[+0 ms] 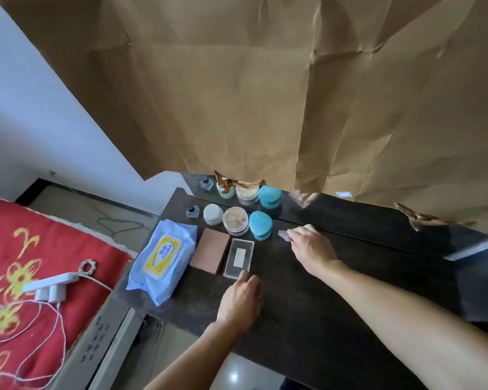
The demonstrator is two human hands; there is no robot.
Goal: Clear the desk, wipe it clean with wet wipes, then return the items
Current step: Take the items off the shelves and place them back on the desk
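Left hand (pixel 241 298) curled at clear case (pixel 239 257), grip unclear, right hand (pixel 312 249) pinching small clear piece (pixel 284 235); could bump adjacent blue jar (pixel 260 225).

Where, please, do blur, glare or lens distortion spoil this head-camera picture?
Head view: motion blur smears the small translucent item pinched by the right hand. Head view: a bright glare spot shines on the floor below the desk. Head view: the wide-angle lens stretches the right forearm toward the picture's corner.
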